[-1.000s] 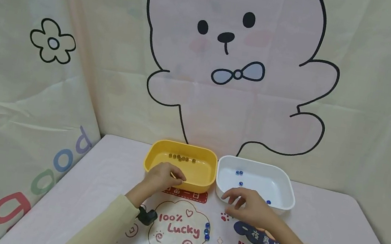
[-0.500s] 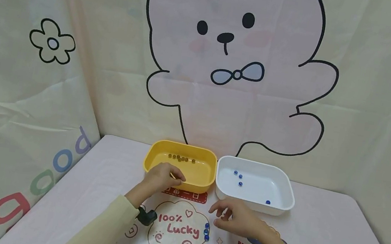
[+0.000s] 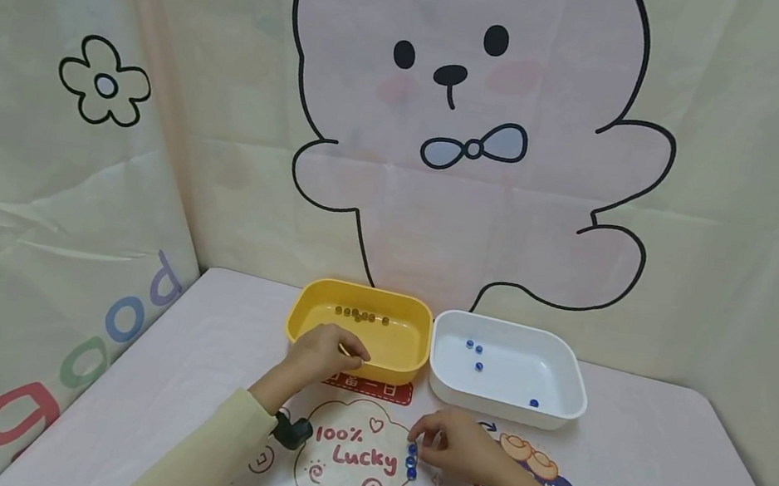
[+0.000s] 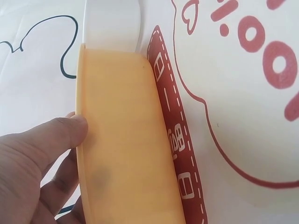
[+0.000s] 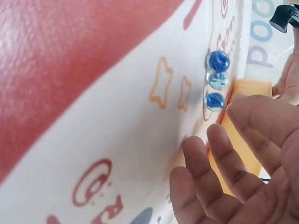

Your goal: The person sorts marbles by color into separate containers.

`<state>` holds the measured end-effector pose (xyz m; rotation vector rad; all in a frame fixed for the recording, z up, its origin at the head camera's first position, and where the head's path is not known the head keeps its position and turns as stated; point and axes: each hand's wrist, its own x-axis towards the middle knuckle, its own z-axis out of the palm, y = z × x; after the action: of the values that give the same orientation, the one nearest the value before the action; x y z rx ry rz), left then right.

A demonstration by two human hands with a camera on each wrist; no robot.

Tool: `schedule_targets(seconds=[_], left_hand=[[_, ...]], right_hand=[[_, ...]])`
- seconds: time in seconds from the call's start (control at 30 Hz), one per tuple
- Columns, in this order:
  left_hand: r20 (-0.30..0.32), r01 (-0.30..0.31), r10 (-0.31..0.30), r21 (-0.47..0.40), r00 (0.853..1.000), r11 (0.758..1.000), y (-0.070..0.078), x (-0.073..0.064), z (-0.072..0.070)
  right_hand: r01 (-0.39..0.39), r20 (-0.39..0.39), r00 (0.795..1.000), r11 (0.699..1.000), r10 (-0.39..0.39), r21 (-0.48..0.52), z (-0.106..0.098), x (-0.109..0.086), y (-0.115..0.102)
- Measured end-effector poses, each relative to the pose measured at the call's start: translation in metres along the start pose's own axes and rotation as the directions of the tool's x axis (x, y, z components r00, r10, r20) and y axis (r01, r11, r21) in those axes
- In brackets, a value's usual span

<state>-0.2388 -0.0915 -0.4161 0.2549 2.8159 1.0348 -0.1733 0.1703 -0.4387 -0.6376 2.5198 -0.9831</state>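
Observation:
My left hand [image 3: 322,353] pinches the near rim of a yellow plastic tub [image 3: 397,353]; in the left wrist view the thumb [image 4: 70,132] presses the tub's outer side below the rim. Several amber-looking marbles [image 3: 363,316] lie inside at the back. Three blue marbles [image 3: 411,461] stand in a row on the tabletop, two swirled dark blue and a paler one [image 5: 217,80] between them. My right hand [image 3: 457,446] hovers at the far end of this row, its fingers loosely bent and apart, fingertips close to the end marble [image 5: 215,101]. Whether they touch it I cannot tell.
Against the yellow tub's right side stands a white tub [image 3: 515,363] with several blue marbles [image 3: 479,366] scattered in it. A printed white cover [image 3: 656,484] lies on the table. A cartoon-printed curtain [image 3: 565,177] hangs directly behind the tubs.
My right hand has moved from the white tub's near rim down and left to the marble row. Two marbles in the white tub have shifted slightly. The left hand stays put.

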Motion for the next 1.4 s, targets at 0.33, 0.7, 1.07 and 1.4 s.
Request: schedule_targets(seconds=[0.33, 0.7, 1.07, 1.4], left_hand=[[-0.003, 0.003, -0.003, 0.005, 1.0, 1.0, -0.001, 0.001, 0.001], [-0.006, 0.01, -0.01, 0.002, 1.0, 1.0, -0.003, 0.001, 0.001], [-0.004, -0.002, 0.002, -0.009, 1.0, 1.0, -0.004, 0.002, 0.002], [0.0, -0.001, 0.001, -0.018, 1.0, 1.0, -0.003, 0.002, 0.001]], right_hand=[[-0.029, 0.002, 1.0, 0.999, 0.029, -0.016, 0.005, 0.002, 0.002], [-0.052, -0.002, 0.999, 0.998, 0.052, -0.038, 0.008, 0.006, 0.002], [-0.069, -0.037, 0.997, 0.995, 0.066, -0.073, 0.011, 0.01, 0.003], [-0.06, -0.043, 0.997, 0.995, 0.057, -0.08, 0.011, 0.011, 0.004]])
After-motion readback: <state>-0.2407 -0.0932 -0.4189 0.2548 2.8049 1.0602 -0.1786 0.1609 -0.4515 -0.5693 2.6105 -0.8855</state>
